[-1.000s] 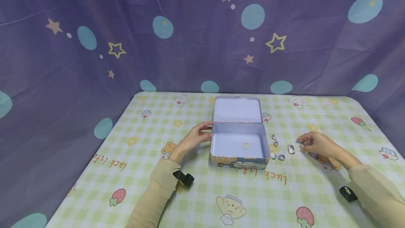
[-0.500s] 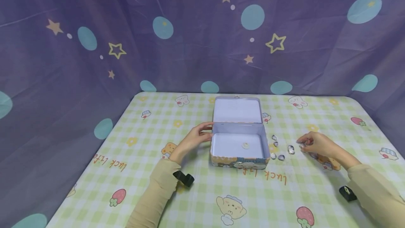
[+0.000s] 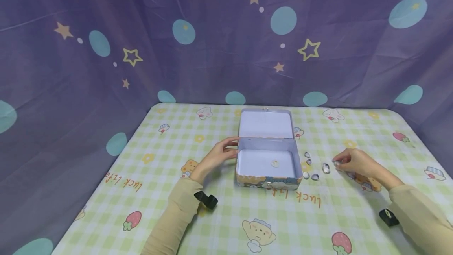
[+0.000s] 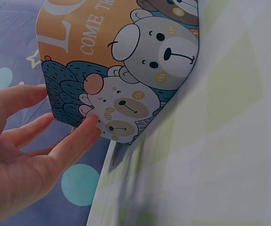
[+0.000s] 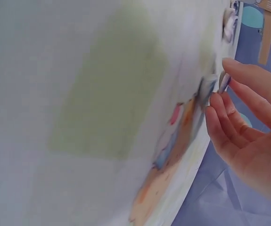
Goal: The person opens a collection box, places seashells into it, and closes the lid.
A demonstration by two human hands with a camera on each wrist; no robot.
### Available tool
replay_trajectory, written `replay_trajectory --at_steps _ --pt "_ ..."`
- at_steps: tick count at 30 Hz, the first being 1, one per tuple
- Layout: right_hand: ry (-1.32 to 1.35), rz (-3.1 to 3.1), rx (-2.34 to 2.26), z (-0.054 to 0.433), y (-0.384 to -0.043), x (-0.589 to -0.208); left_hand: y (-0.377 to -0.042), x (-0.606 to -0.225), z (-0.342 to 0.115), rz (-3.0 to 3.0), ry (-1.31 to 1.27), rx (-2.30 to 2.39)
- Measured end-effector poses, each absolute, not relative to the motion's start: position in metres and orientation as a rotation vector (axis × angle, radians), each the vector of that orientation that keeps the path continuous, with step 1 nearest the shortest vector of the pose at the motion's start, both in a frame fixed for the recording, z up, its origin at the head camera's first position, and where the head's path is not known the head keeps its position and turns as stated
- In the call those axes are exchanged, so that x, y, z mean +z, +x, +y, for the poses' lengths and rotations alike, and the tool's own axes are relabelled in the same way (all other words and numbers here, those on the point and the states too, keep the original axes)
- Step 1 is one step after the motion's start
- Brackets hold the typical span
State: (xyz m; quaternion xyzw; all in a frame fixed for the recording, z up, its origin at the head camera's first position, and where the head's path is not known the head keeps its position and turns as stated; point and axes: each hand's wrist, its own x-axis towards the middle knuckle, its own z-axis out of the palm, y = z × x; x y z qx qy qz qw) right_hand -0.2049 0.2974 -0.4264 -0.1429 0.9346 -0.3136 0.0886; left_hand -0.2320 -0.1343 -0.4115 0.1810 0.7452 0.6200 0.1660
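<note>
An open tin box [image 3: 267, 162] with a hinged lid [image 3: 265, 124] tipped back stands mid-table, and one small pale shell [image 3: 274, 163] lies inside. My left hand [image 3: 216, 156] rests its fingertips on the box's left side; in the left wrist view its fingers are fairly straight against the printed bear wall [image 4: 126, 80]. To the right of the box, my right hand [image 3: 355, 162] pinches a small shell [image 5: 225, 82] between thumb and fingertips, close over the table. Several purplish-white shells, among them a paired-looking one [image 3: 326, 168], lie between the box and the right hand.
A checked, printed cloth covers the table [image 3: 198, 227]. A purple curtain [image 3: 219, 70] with stars and dots hangs behind it. One more shell [image 3: 351, 175] shows just under the right hand. Both wrists carry a small black camera [image 3: 206, 200].
The right thumb and fingertips have come together on a shell, which now sits between them, slightly shifted. The left hand and the box hold still.
</note>
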Motion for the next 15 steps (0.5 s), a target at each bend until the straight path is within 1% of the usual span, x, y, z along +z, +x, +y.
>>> replay_trajectory --at_steps 3,6,11,15 --pt "-0.42 2.805 -0.952 0.294 -0.205 -0.422 -0.232 -0.412 -0.134 2.108 0.512 1.769" --pt "-0.47 2.846 -0.964 0.29 -0.206 -0.417 -0.232 -0.41 -0.134 2.095 0.505 1.773" --pt "-0.55 2.896 -0.976 0.28 -0.208 -0.408 -0.222 -0.394 -0.132 2.106 0.515 1.764" --pt "-0.566 2.887 -1.001 0.271 -0.207 -0.4 -0.226 -0.402 -0.133 2.128 0.525 1.766"
